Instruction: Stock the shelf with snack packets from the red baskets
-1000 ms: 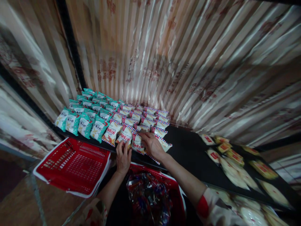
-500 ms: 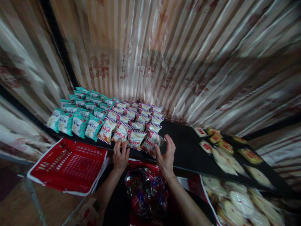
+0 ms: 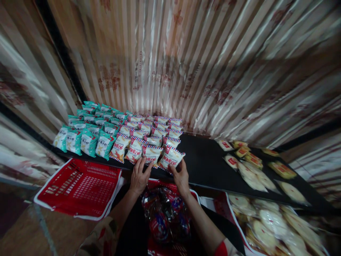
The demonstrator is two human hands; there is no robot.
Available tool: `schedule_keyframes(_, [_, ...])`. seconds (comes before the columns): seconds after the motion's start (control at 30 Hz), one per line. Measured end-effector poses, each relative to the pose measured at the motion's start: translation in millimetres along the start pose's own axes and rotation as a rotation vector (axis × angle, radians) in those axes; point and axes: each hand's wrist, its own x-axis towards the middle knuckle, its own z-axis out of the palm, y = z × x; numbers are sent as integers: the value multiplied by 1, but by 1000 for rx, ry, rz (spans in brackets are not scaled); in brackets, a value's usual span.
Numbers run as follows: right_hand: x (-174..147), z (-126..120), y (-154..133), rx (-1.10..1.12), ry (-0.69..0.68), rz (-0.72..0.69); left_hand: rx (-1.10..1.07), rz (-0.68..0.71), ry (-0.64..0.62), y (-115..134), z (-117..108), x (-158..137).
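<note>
White snack bags with striped red-and-blue edges stand in rows on a black shelf [image 3: 205, 167]. At the right end of the front row is a snack bag [image 3: 172, 156]; my right hand [image 3: 181, 177] holds its lower right corner, thumb in front and fingers at the side. My left hand [image 3: 140, 176] is open, its fingertips against the lower front of the neighbouring snack bag [image 3: 151, 153]. Teal snack bags [image 3: 89, 142] fill the shelf's left end. Below my hands, dark clear-wrapped packs [image 3: 160, 224] lie in a red basket.
An empty red basket [image 3: 82, 188] with a white rim stands at lower left. Flat pale packs [image 3: 252, 174] and yellow packs [image 3: 282, 170] lie on the shelf's right part. A basket of round pale packs [image 3: 271, 220] sits below. A striped plastic curtain [image 3: 165, 64] hangs behind.
My right hand has moved left and closed in on the end snack bag, which now stands straighter and faces forward. My left hand has shifted slightly right, onto the neighbouring bag.
</note>
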Motion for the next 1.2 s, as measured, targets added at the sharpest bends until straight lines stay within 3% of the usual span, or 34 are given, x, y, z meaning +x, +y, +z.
schedule_keyframes(0.13, [5, 8, 0, 93, 19, -10, -20, 6, 32, 1, 0, 2])
schedule_keyframes(0.4, [7, 2, -12, -1, -86, -53, -58, 25, 16, 0, -1, 6])
schedule_keyframes(0.6, [8, 2, -2, -197, -12, -180, -63, 37, 22, -2, 3, 5])
schedule_keyframes(0.8, [5, 9, -1, -162, 38, -131, -41, 32, 38, 1, -1, 4])
schedule_keyframes(0.97, [-4, 14, -4, -80, 53, -139, -25, -55, 94, -1, -4, 4])
schedule_keyframes(1.1, [-4, 17, -6, -233, 55, -242, -46, -182, 120, -9, -4, 10])
schedule_keyframes(1.2, [3, 22, -8, -310, 43, -295, -75, -185, 103, -14, -1, 18])
